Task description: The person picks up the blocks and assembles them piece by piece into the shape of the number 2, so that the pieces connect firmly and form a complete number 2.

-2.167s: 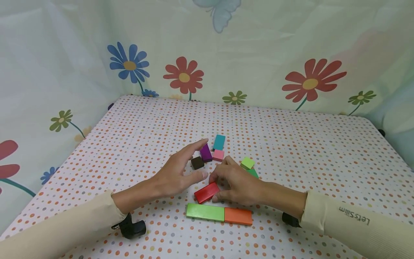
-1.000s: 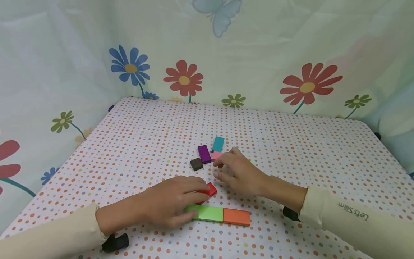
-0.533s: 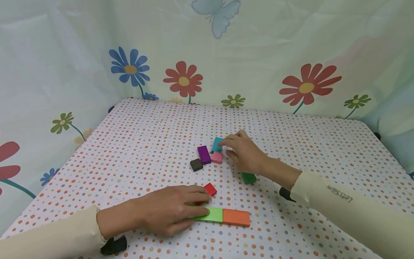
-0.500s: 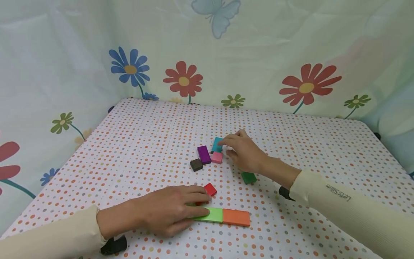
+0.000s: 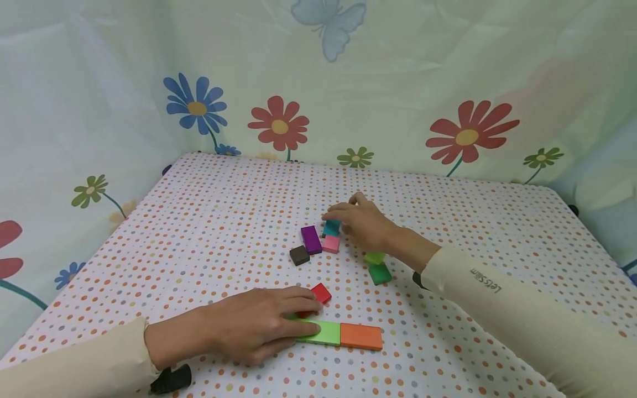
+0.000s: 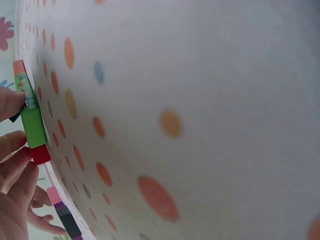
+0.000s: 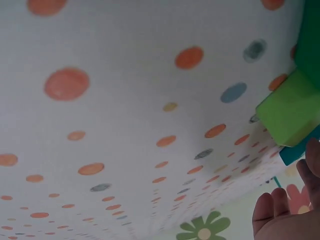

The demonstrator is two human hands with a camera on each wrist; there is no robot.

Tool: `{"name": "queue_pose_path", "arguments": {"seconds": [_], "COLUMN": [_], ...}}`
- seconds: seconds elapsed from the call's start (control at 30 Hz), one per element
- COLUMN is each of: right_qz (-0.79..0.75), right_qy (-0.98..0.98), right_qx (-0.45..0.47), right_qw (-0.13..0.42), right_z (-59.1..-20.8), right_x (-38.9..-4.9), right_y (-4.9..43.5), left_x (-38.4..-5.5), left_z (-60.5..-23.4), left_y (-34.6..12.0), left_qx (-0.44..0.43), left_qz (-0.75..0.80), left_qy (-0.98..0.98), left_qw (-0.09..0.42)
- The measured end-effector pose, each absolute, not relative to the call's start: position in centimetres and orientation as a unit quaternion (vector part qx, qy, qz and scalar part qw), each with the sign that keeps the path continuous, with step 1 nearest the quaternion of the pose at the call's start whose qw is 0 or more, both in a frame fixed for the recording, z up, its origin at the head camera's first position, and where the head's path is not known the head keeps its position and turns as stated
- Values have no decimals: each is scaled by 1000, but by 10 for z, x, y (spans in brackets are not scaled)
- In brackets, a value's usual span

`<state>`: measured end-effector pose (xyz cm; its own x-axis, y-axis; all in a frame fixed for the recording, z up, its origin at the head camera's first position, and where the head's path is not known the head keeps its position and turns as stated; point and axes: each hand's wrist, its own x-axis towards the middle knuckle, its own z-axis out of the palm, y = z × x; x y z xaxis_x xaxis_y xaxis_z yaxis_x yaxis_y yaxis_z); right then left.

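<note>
My left hand (image 5: 259,323) rests across a light green block (image 5: 325,333) and a red block (image 5: 322,293), its fingers fairly straight and covering their left parts. In the left wrist view, the thumb lies against the printed side of the green block (image 6: 34,125), and other fingers touch near the red block (image 6: 40,155). At the back, my right hand (image 5: 365,224) pinches a teal block (image 5: 332,228) between bent fingers and thumb. A pink block (image 5: 330,244) lies right at the teal one's near end, with a purple block (image 5: 311,240) on its left.
An orange block (image 5: 361,336) butts against the light green block's right end. A dark brown block (image 5: 299,255) sits left of the purple one. Under the right forearm are a lime block (image 5: 374,258) and a dark green block (image 5: 380,273). A dotted cloth (image 5: 224,221) covers the table.
My right hand left the red block and moved away to the teal block, where its fingers have closed in. My left hand came down and nearer, onto the light green and red blocks.
</note>
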<state>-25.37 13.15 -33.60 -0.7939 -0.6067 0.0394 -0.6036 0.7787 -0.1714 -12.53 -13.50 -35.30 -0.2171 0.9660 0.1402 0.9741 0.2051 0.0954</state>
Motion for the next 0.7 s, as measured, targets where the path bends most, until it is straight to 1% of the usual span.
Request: {"name": "queue_pose_path", "arguments": {"seconds": [0.1, 0.3, 0.7], "right_qz": [-81, -96, -96], "right_qy": [942, 937, 952], "right_qx": [-324, -337, -291], "right_qw": [14, 0, 9], "right_z": [-338, -340, -344], "right_x": [-255, -257, -255], "right_y": [131, 128, 133], "left_x": [-125, -126, -126], "left_z": [-353, -352, -352], "left_y": [-134, -134, -134], "left_qx": [-623, -620, -620], "left_qz": [-83, -88, -92], "left_qy": [-777, -779, -779], "left_qw": [23, 13, 14]}}
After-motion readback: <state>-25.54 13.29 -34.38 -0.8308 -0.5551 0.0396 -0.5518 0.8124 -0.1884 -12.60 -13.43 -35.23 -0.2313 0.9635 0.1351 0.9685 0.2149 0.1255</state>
